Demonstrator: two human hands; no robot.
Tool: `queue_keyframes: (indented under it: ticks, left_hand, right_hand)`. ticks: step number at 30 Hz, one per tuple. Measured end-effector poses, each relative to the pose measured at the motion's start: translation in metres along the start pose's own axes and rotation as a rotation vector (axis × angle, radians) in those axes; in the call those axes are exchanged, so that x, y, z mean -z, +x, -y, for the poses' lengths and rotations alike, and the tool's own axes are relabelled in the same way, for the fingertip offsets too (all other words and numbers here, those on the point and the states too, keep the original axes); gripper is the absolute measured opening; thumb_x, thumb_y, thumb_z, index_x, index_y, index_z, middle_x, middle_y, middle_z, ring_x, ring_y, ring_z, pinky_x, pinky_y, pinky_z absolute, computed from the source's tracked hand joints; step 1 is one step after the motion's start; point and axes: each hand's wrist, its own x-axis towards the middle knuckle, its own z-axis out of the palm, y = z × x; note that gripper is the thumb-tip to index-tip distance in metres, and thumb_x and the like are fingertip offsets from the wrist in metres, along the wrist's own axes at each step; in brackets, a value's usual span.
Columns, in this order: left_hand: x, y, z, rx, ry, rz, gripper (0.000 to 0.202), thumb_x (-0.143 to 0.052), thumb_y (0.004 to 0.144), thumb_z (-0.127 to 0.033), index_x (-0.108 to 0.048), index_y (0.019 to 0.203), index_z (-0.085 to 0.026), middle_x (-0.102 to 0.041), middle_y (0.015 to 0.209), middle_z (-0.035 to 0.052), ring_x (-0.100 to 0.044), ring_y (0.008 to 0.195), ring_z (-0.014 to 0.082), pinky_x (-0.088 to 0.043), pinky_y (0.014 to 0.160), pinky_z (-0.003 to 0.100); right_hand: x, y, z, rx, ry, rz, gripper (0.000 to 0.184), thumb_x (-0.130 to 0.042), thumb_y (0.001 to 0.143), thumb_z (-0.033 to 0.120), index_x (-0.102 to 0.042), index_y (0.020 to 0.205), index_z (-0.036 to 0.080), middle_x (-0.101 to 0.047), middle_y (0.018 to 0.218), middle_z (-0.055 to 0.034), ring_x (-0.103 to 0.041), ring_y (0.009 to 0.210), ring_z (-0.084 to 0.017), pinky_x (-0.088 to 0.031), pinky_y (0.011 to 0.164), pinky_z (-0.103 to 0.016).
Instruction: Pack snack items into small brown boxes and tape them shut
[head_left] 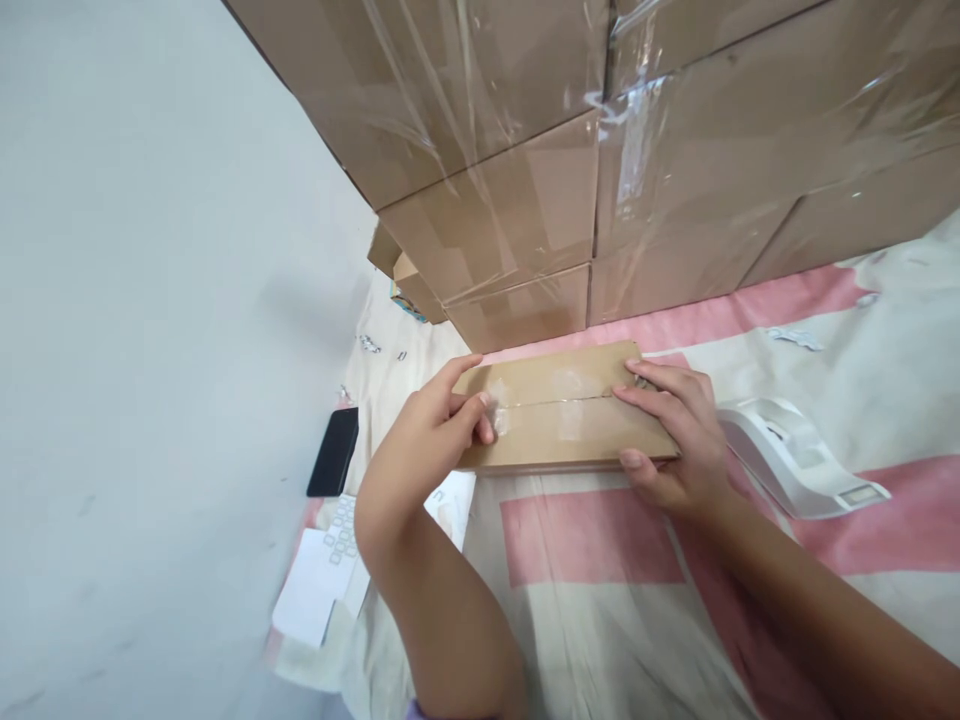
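A flat brown cardboard box (562, 432) lies on the cloth, its top flaps meeting along a seam, with shiny clear tape (500, 415) near the left end. My left hand (442, 425) is closed about that end, index finger stretched along the far corner, thumb and curled fingers at the tape. At the other end, my right hand (679, 425) grips the box, fingers on top and thumb at the near edge. Just right of that hand sits a white tape dispenser (802, 455). The undersides of both hands are hidden.
Wrapped cartons (517, 215) are stacked high behind the box. A white wall (150, 350) bounds the left side. A black phone (334, 452), white label sheets (315, 585) and an open carton (416, 285) lie near it. The pink-and-cream cloth (600, 540) is wrinkled.
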Motion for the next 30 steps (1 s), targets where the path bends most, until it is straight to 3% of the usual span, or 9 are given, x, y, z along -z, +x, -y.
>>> queue_keyframes:
  ticks: [13,21,23,26,28,30]
  left_hand:
    - [-0.007,0.005,-0.006,0.116,0.122,-0.041,0.05,-0.063,0.089,-0.043,-0.056,0.137,-0.033,-0.064,0.064,-0.0032,-0.065,0.069,0.0204,-0.048,0.064,0.031]
    - [0.0,0.005,0.004,0.132,0.291,-0.117,0.069,-0.068,0.081,-0.059,-0.053,0.144,-0.033,-0.063,0.071,-0.0012,-0.065,0.07,0.0235,-0.045,0.061,0.031]
    - [0.002,0.006,0.008,0.12,0.332,-0.172,0.074,-0.069,0.08,-0.064,-0.053,0.145,-0.034,-0.064,0.081,0.0013,-0.065,0.077,0.0244,-0.045,0.063,0.031]
    - [0.004,0.011,0.014,0.095,0.345,-0.249,0.072,-0.07,0.077,-0.069,-0.058,0.14,-0.036,-0.063,0.115,0.0072,-0.064,0.101,0.0282,-0.048,0.069,0.031]
    - [0.004,0.017,0.018,0.067,0.282,-0.212,0.063,-0.071,0.076,-0.069,-0.063,0.129,-0.036,-0.059,0.129,0.0066,-0.062,0.11,0.0288,-0.05,0.071,0.03]
    - [0.003,0.025,0.022,0.05,0.198,-0.133,0.053,-0.07,0.078,-0.069,-0.063,0.116,-0.032,-0.063,0.123,0.0045,-0.063,0.105,0.0264,-0.05,0.07,0.028]
  right_hand:
    - [0.001,0.001,0.001,0.034,0.014,-0.005,0.045,-0.052,0.097,0.053,-0.061,0.13,0.024,-0.061,0.134,-0.0171,-0.061,0.121,-0.038,-0.051,0.097,-0.063]
    - [0.001,0.001,0.002,0.037,0.024,-0.006,0.044,-0.052,0.098,0.052,-0.061,0.131,0.024,-0.06,0.137,-0.0164,-0.06,0.121,-0.037,-0.05,0.098,-0.062]
    - [0.0,0.001,0.001,0.035,0.025,-0.012,0.044,-0.052,0.098,0.052,-0.062,0.131,0.025,-0.061,0.137,-0.0161,-0.06,0.122,-0.037,-0.05,0.098,-0.062]
    - [0.0,0.002,0.001,0.033,0.02,-0.025,0.043,-0.053,0.097,0.051,-0.062,0.13,0.025,-0.061,0.137,-0.0157,-0.06,0.121,-0.037,-0.05,0.098,-0.061]
    - [0.0,0.002,0.001,0.037,0.019,-0.025,0.043,-0.053,0.097,0.051,-0.062,0.129,0.025,-0.061,0.137,-0.0157,-0.061,0.121,-0.037,-0.05,0.098,-0.06]
    - [0.0,0.001,0.002,0.026,0.017,-0.014,0.043,-0.052,0.097,0.052,-0.061,0.129,0.025,-0.061,0.137,-0.0156,-0.061,0.121,-0.037,-0.049,0.098,-0.06]
